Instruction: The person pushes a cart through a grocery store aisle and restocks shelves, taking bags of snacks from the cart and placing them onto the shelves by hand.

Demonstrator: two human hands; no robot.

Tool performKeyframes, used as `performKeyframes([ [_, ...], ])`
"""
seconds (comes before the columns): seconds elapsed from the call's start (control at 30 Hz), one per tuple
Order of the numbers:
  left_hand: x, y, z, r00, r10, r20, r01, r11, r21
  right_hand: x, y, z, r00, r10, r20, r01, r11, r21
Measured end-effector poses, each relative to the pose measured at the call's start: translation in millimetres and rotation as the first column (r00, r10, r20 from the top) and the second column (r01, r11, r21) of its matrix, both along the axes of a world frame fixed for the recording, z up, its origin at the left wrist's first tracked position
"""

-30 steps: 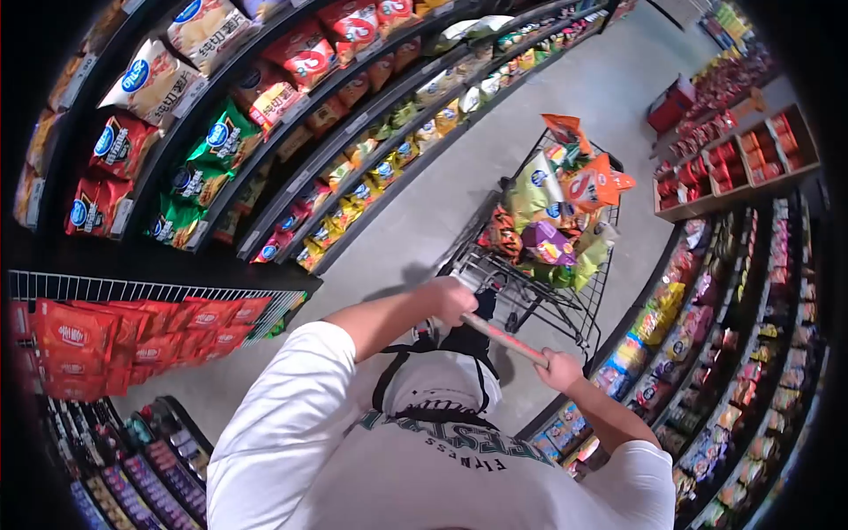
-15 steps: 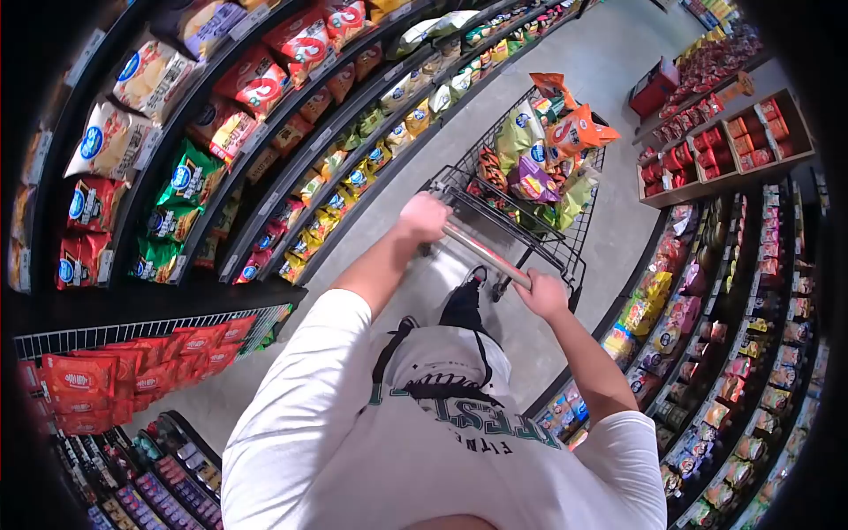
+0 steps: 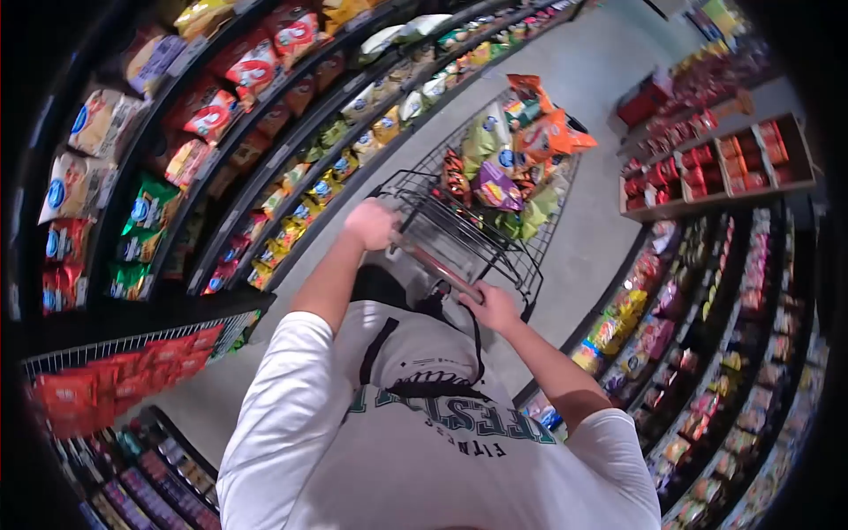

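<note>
My left hand (image 3: 371, 223) is wrapped round the left end of a shopping cart's handle (image 3: 444, 273). Near the handle's other end, my right hand (image 3: 492, 309) grips the same bar. Ahead of both hands stands the black wire shopping cart (image 3: 523, 263), angled slightly to the right. Bagged snacks are heaped in its far part: an orange bag (image 3: 541, 135) on top, a pale green bag (image 3: 484, 141) to the left, a purple bag (image 3: 500, 188) nearer me and a light green bag (image 3: 538, 214) at the right. Bags underneath are partly hidden.
Curved shelves of snack bags (image 3: 150, 212) line the left side. A wire rack of red packets (image 3: 97, 384) stands at lower left. On the right are more packed shelves (image 3: 618, 327) and a display box of red packages (image 3: 707, 172). Grey floor (image 3: 596, 177) runs along the aisle.
The cart handle and both hands have come closer to my body and shifted left in view. The shelves and cart also sit further left. Both hands keep their grip.
</note>
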State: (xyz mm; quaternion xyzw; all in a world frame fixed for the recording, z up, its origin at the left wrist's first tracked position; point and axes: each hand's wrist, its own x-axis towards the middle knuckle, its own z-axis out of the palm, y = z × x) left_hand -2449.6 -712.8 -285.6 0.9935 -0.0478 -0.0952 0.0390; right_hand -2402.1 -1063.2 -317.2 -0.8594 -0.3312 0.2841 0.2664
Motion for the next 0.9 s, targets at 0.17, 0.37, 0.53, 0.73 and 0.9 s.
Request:
performKeyframes([
  [0.17,-17.0,4.1,15.8,0.999,0.048,0.001,-0.048,0.999,0.021,-3.4,3.1,6.0,0.998,0.019,-0.059,-0.018,1.0,0.02],
  [0.37,-18.9,9.7,-3.3,0.992,-0.006,0.128,0.01,0.999,-0.033,-2.0,-1.4,4.5,0.993,0.008,-0.119,0.005,0.994,0.108],
  [0.53,1.5,-7.9,3.3,0.996,-0.005,0.088,0.007,1.0,-0.025,13.4,-16.4,1.1,0.978,-0.116,-0.176,0.135,0.985,0.104],
  [0.73,20.8,9.3,-15.0,0.997,-0.012,0.081,0.014,1.0,-0.02,30.7,-3.3,0.0,0.984,-0.132,-0.117,0.138,0.989,0.05],
  [0.9,50.3,14.0,-16.5,0.988,-0.04,0.146,0.051,0.996,-0.073,51.3,0.5,-3.0,0.992,-0.127,-0.025,0.128,0.99,0.055],
])
